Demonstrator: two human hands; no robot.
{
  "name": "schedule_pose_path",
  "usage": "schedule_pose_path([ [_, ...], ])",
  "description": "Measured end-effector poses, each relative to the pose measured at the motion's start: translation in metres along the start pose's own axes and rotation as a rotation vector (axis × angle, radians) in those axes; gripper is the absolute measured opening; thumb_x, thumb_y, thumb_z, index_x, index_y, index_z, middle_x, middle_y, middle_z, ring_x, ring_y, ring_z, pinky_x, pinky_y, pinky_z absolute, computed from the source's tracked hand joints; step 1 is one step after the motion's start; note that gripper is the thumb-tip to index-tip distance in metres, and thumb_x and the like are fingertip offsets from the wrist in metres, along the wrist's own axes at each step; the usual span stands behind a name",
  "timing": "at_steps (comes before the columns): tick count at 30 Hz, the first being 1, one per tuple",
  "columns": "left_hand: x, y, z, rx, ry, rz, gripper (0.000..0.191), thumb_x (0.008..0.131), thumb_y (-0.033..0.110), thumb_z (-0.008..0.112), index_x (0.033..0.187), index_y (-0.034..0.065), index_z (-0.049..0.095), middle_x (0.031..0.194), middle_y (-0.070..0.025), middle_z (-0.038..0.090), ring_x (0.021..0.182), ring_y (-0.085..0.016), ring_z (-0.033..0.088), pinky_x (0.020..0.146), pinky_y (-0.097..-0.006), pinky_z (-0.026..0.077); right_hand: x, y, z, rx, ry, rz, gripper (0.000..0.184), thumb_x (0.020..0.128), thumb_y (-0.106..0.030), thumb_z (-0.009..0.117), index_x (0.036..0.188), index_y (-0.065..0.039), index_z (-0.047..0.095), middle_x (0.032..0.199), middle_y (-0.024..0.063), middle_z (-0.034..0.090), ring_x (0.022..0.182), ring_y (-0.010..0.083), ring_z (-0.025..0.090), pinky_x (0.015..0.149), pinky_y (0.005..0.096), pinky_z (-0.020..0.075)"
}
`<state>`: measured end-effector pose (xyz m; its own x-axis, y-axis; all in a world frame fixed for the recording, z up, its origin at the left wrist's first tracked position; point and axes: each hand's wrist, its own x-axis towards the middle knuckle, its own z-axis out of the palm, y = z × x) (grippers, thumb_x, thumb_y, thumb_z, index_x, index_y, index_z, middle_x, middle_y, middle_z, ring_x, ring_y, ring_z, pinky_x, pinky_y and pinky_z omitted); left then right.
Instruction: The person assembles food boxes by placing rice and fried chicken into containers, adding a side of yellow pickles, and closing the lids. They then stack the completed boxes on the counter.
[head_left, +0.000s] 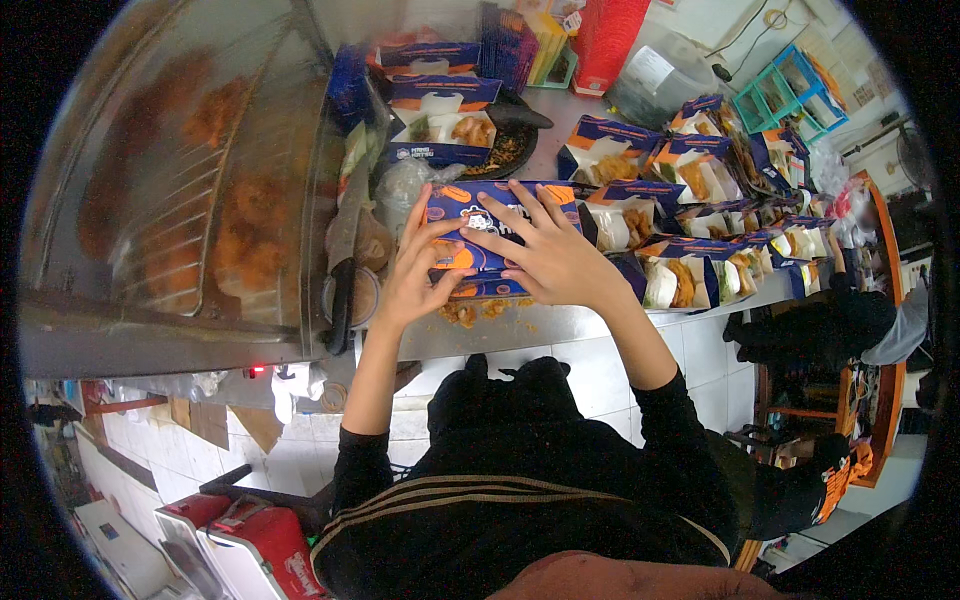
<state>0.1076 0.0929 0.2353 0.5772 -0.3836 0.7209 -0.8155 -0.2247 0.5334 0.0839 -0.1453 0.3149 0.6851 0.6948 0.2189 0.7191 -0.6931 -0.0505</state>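
A navy and orange printed cardboard food box (504, 196) lies on the metal counter in front of me, its lid down. My left hand (426, 259) grips its left side, fingers over the lid and thumb at the front edge. Across the right part of the lid my right hand (551, 251) is spread, its thumb near the front edge; the two hands cover much of the print. Fried crumbs (476, 311) are scattered on the counter just before the box. Behind it stands an open box (442, 154) with rice and fried food inside.
A black-handled knife (343, 300) lies left of the box, beside a glass case (225, 172) of fried pieces. A black bowl (517, 146) with crumbs is behind. Several open filled boxes (675, 281) crowd the counter's right. Another person (825, 322) is at far right.
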Motion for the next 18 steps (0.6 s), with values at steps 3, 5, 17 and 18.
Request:
schedule_pose_path([
  [3, 0.001, -0.002, 0.0, 0.02, -0.015, 0.015, 0.031, 0.079, 0.015, 0.078, 0.1, 0.0101, 0.055, 0.135, -0.0096, 0.057, 0.144, -0.048, 0.025, 0.115, -0.061, 0.024, 0.0, 0.002, 0.01, -0.005, -0.001, 0.006, 0.078, 0.077, -0.025, 0.074, 0.148, -0.032, 0.041, 0.157, 0.0124, 0.031, 0.143, 0.0455, 0.026, 0.113, 0.0642, 0.0245],
  [5, -0.001, -0.002, 0.001, 0.032, -0.015, 0.021, 0.033, 0.079, 0.015, 0.078, 0.101, 0.0106, 0.054, 0.135, -0.0095, 0.057, 0.144, -0.049, 0.025, 0.115, -0.0611, 0.024, -0.001, 0.0, 0.015, -0.008, 0.002, 0.013, 0.078, 0.077, -0.024, 0.074, 0.148, -0.032, 0.041, 0.158, 0.0121, 0.031, 0.143, 0.0447, 0.026, 0.113, 0.0634, 0.0236],
  [17, -0.006, -0.004, 0.003, 0.005, -0.036, -0.037, 0.036, 0.081, 0.017, 0.078, 0.106, 0.0128, 0.054, 0.136, -0.0102, 0.055, 0.144, -0.051, 0.022, 0.115, -0.0618, 0.023, 0.011, -0.002, -0.032, 0.102, 0.093, -0.04, 0.121, 0.057, -0.053, 0.081, 0.154, -0.005, 0.025, 0.16, 0.0215, 0.022, 0.149, 0.0339, 0.02, 0.12, 0.0557, 0.0137],
  [18, -0.006, -0.001, 0.003, 0.014, -0.043, -0.037, 0.036, 0.081, 0.02, 0.078, 0.107, 0.013, 0.054, 0.137, -0.0106, 0.053, 0.144, -0.051, 0.022, 0.115, -0.063, 0.021, 0.021, -0.009, -0.017, -0.041, -0.195, 0.012, 0.127, 0.055, -0.057, 0.08, 0.154, -0.002, 0.022, 0.161, 0.0204, 0.02, 0.15, 0.032, 0.019, 0.121, 0.054, 0.0129],
])
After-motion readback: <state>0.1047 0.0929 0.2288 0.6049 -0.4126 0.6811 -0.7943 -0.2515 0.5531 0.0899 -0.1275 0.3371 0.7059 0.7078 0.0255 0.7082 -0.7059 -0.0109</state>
